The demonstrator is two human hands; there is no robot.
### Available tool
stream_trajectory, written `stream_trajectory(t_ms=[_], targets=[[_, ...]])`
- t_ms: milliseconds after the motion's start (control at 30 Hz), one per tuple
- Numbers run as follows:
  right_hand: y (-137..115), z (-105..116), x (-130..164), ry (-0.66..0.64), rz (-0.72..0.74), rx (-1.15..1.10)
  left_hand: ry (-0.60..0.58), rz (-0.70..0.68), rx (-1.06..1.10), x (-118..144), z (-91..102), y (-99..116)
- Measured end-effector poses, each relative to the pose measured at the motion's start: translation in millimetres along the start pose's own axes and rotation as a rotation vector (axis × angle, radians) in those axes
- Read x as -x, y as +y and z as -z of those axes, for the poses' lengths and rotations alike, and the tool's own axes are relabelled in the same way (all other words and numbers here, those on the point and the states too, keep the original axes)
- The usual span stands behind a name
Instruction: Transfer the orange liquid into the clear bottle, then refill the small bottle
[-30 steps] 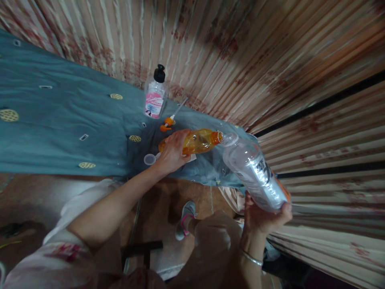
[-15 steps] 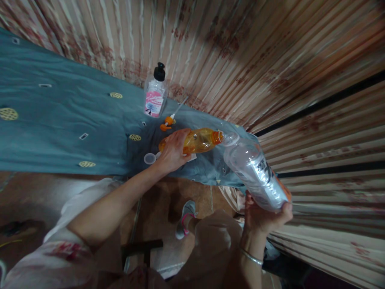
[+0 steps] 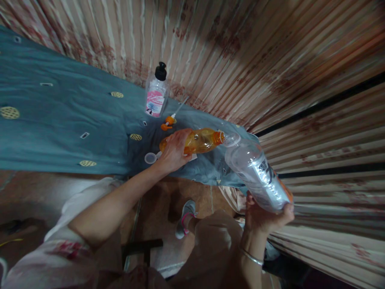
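My left hand (image 3: pixel 176 150) is wrapped around an orange see-through bottle (image 3: pixel 201 141), whose open neck points right. In my right hand (image 3: pixel 267 216) is a large clear plastic bottle (image 3: pixel 255 172) with a silver and orange label, gripped near its base and tilted. Its neck meets the orange bottle's mouth; whether the rims touch or overlap I cannot make out. Behind my left hand lies an orange pump head (image 3: pixel 167 123) with a thin tube. A small round clear cap (image 3: pixel 150 158) rests just left of that hand.
A clear pump bottle (image 3: pixel 155 98) with a black top and pink label stands by the pleated curtain (image 3: pixel 129 36). Blue-green patterned cloth (image 3: pixel 69 112) covers the long surface. The curtain closes in on the right, and tiled floor (image 3: pixel 150 208) shows below the front edge.
Both hands and both bottles keep nearly the same pose. Only a tiny shift of the whole view shows.
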State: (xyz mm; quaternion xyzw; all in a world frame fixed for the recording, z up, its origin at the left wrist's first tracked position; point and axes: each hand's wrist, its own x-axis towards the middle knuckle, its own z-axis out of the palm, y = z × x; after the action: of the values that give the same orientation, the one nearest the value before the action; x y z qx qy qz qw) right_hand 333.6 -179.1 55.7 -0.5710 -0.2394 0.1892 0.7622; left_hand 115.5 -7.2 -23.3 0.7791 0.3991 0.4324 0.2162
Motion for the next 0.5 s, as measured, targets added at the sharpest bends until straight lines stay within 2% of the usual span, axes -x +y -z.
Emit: stream_trajectory(t_ms=[100,500], targets=[[-1.0,-2.9,1.2,0.044,0.092,0.002,-0.003,0.011,0.004,-0.1,-0.2,0.0],[3.2,-0.7,-1.2,0.024,0.111,-0.083,0.015,0.007,0.022,0.5,2.0,-1.5]])
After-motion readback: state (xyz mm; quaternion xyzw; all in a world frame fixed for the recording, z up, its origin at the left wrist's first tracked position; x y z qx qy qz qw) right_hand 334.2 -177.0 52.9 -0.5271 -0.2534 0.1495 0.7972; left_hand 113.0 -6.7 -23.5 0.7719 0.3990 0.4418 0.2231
